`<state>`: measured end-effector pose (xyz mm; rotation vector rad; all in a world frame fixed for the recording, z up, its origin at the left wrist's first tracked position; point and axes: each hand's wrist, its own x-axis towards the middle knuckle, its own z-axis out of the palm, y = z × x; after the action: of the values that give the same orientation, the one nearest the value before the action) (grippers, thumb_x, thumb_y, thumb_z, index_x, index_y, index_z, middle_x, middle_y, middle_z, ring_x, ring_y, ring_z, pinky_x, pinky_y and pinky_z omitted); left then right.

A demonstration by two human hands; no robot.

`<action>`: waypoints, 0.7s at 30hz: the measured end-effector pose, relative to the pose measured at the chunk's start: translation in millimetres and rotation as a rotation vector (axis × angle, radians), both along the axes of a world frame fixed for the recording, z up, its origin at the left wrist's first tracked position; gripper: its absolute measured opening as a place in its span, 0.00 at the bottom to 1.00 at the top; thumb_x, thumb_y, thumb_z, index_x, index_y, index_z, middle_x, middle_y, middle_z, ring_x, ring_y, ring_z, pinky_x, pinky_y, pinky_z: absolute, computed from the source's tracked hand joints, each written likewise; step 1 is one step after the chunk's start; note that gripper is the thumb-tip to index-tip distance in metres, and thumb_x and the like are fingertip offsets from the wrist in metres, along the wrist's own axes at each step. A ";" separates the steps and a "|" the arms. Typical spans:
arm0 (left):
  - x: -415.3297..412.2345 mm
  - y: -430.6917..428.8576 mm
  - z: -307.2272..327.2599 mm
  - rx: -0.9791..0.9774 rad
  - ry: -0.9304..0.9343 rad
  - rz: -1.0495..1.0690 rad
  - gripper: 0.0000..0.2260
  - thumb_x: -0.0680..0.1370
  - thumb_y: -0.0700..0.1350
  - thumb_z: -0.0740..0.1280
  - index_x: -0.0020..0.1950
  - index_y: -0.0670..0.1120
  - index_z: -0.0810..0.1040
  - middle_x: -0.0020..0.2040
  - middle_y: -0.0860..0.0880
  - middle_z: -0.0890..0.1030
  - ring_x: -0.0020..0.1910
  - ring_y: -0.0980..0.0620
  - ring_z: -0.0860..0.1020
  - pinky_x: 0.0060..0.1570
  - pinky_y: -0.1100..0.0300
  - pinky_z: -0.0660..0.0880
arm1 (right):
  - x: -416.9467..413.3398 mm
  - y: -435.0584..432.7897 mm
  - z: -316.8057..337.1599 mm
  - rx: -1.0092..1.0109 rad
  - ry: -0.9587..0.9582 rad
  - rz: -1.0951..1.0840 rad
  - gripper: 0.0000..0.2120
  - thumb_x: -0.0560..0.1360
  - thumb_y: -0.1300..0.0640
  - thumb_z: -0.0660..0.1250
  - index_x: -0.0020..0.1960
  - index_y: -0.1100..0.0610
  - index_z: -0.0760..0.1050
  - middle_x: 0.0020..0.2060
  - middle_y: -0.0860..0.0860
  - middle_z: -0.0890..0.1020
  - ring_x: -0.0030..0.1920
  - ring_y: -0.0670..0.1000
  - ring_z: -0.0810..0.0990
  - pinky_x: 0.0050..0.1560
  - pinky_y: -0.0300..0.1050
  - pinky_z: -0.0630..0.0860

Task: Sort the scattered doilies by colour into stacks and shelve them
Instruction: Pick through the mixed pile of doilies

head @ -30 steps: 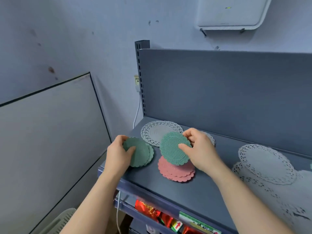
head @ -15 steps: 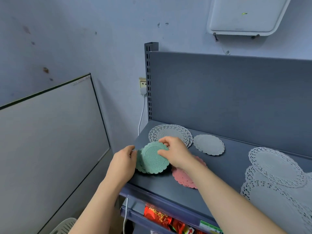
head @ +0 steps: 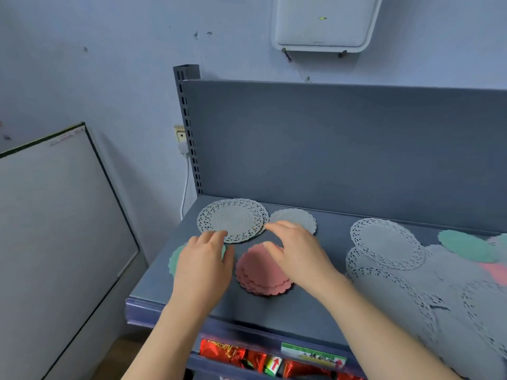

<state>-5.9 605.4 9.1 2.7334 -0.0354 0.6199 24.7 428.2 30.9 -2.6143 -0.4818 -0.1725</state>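
Note:
A green doily stack [head: 175, 260] lies at the shelf's left front, mostly hidden under my left hand [head: 204, 266], which rests flat on it with relaxed fingers. A pink doily stack [head: 256, 275] sits beside it. My right hand [head: 297, 253] hovers over the pink stack's far edge, fingers loosely bent, holding nothing. Behind the hands lie a white lace doily stack [head: 233, 219] and a small plain white doily [head: 297, 218]. At the right lie several large white lace doilies [head: 384, 242], a loose green doily [head: 466, 245] and a pink doily [head: 496, 271].
The grey shelf [head: 288, 311] has a tall back panel and a slotted upright post [head: 188, 127] at its left. A lower shelf holds red snack packets [head: 233, 355]. A white board [head: 55, 229] leans at the left. A white device [head: 323, 20] hangs on the wall.
My right hand laid the green doily on the green stack, let go and moved right over the pink stack. My left hand now rests on top of the green stack.

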 end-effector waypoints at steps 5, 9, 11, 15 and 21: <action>5.5 -92.5 6.3 0.020 -0.032 -0.243 0.14 0.75 0.49 0.60 0.53 0.44 0.80 0.45 0.46 0.82 0.43 0.41 0.78 0.42 0.51 0.77 | -24.1 -106.5 4.8 -0.019 0.000 -0.221 0.20 0.79 0.50 0.61 0.69 0.52 0.70 0.66 0.46 0.74 0.64 0.49 0.72 0.64 0.43 0.66; 10.7 -179.4 3.2 0.008 -0.015 -0.399 0.14 0.76 0.50 0.61 0.55 0.45 0.79 0.47 0.47 0.82 0.45 0.42 0.78 0.44 0.53 0.76 | -38.3 -195.6 3.5 -0.030 0.023 -0.355 0.20 0.78 0.51 0.62 0.69 0.53 0.70 0.66 0.48 0.74 0.66 0.49 0.71 0.66 0.43 0.66; 13.5 -223.3 1.3 -0.020 0.025 -0.455 0.15 0.78 0.51 0.59 0.61 0.47 0.77 0.52 0.49 0.81 0.50 0.44 0.77 0.49 0.54 0.73 | -42.6 -238.7 1.2 -0.035 0.042 -0.412 0.20 0.78 0.51 0.62 0.69 0.53 0.71 0.66 0.48 0.75 0.66 0.50 0.72 0.65 0.44 0.67; 28.4 -303.5 -6.4 0.006 0.156 -0.532 0.15 0.79 0.52 0.59 0.62 0.47 0.75 0.57 0.49 0.78 0.56 0.46 0.74 0.53 0.55 0.73 | -46.4 -318.4 -4.2 -0.039 0.111 -0.515 0.19 0.78 0.52 0.63 0.68 0.54 0.71 0.65 0.49 0.76 0.64 0.51 0.74 0.64 0.45 0.70; 67.0 -377.8 -18.4 0.175 0.416 -0.494 0.16 0.76 0.53 0.64 0.60 0.46 0.75 0.57 0.45 0.75 0.58 0.43 0.71 0.56 0.52 0.72 | -45.6 -393.6 -14.1 -0.003 0.168 -0.545 0.17 0.77 0.56 0.63 0.66 0.56 0.73 0.63 0.51 0.78 0.63 0.51 0.75 0.63 0.42 0.69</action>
<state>61.1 227.6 -9.3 2.7974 -0.6640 -0.0940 -20.9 34.6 16.7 -2.6724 0.2954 -0.1237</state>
